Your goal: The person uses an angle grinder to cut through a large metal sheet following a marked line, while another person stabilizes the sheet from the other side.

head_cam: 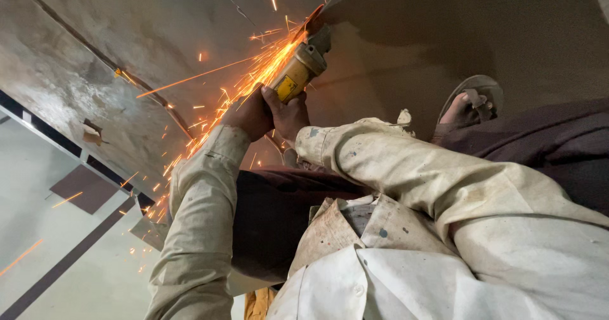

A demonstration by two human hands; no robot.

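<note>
Both my hands hold a yellow angle grinder (pixel 299 71) out in front of me. My left hand (pixel 248 114) wraps the rear of its body, and my right hand (pixel 290 116) grips it right beside the left. The grinder's disc (pixel 315 17) touches a large grey metal sheet (pixel 127 34) along a seam. A stream of orange sparks (pixel 235 91) flies from the disc down to the left, past my left sleeve. Stained cream sleeves cover both my arms.
My foot in a sandal (pixel 471 103) rests on the metal sheet to the right of the grinder. A dark raised strip (pixel 158 101) crosses the sheet diagonally. A pale tiled floor (pixel 57 244) with dark lines lies at the lower left, where sparks land.
</note>
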